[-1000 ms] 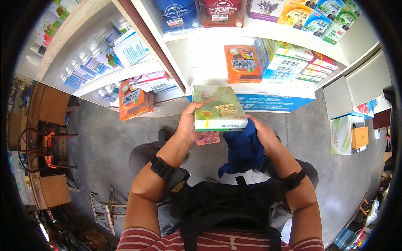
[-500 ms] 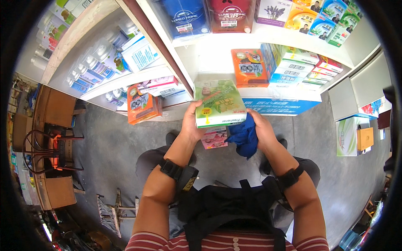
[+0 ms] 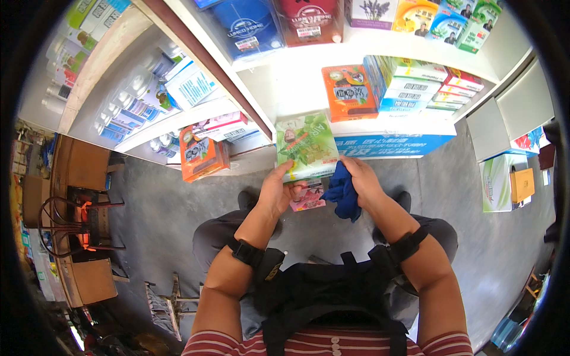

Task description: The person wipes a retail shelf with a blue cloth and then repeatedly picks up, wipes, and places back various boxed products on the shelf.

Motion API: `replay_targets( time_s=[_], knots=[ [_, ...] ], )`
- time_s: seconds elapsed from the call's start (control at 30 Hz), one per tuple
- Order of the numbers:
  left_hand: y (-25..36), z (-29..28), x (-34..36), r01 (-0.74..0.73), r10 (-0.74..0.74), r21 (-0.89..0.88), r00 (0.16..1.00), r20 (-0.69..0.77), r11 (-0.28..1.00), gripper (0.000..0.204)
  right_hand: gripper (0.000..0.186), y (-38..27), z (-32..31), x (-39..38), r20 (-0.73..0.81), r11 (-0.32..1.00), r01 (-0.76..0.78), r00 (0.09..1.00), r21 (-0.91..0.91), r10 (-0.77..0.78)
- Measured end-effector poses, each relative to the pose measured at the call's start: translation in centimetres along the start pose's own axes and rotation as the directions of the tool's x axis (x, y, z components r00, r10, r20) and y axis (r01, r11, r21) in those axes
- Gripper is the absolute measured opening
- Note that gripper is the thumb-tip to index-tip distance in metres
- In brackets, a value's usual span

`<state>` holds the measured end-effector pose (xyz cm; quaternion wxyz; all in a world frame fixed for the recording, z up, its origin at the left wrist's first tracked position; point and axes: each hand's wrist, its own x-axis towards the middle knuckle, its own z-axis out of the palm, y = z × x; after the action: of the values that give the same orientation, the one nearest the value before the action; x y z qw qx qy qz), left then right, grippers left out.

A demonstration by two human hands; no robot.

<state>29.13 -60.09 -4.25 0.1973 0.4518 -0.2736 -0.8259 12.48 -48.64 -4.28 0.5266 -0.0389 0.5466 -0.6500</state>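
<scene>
In front of the white shelf I hold a flat green and white box (image 3: 306,145), its printed face tilted up toward me. My left hand (image 3: 279,188) grips its near left corner, thumb on top and fingers curled underneath. My right hand (image 3: 362,181) has a crumpled blue cloth (image 3: 341,193) bunched in it and is at the box's near right corner; whether its fingertips press on the box I cannot tell. Below the green box, a pink box (image 3: 309,197) shows in part, the rest hidden by the green box and my left fingers.
An orange box (image 3: 349,93) and stacked cartons (image 3: 415,89) stand on the shelf ahead, above a blue and white panel (image 3: 392,142). Another orange box (image 3: 203,155) juts from the left shelf among bottles. Chairs (image 3: 65,218) stand at far left; cartons (image 3: 502,184) sit at right.
The green box now shows more of its printed face and less of its near edge. My left hand has slid to its near corner, fingers now showing below. The view has shifted slightly.
</scene>
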Motion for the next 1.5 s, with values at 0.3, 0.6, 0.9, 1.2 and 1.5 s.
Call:
replay_targets(
  time_s=[0.3,0.6,0.9,1.2,1.5],
  knots=[
    [-0.3,0.5,-0.1,-0.039,0.039,-0.004,0.996,-0.083,0.999,0.033,0.036,-1.7,-0.8,-1.4,-0.064,0.994,0.099,0.993,0.044,-0.096],
    [-0.7,0.5,-3.9,-0.161,0.193,0.21,0.971,-0.139,0.964,0.036,0.035,-4.6,-1.8,-1.0,-0.139,0.984,0.097,0.987,0.152,-0.076],
    [-1.6,-2.6,-7.0,-0.076,0.088,0.067,0.977,-0.192,0.995,0.031,0.028,-6.0,2.5,3.3,-0.049,0.913,0.218,0.976,0.344,-0.214],
    [-3.4,-4.1,-7.8,0.1,-0.102,-0.023,0.974,-0.2,0.995,0.036,0.065,-4.8,12.4,13.9,0.18,0.641,0.57,0.803,-0.514,-0.569],
    [-5.6,-3.4,-9.4,0.238,-0.237,0.046,0.971,-0.034,0.97,0.043,0.055,0.5,14.8,21.4,0.356,-0.258,0.283,0.882,-0.924,-0.308]
  ],
)
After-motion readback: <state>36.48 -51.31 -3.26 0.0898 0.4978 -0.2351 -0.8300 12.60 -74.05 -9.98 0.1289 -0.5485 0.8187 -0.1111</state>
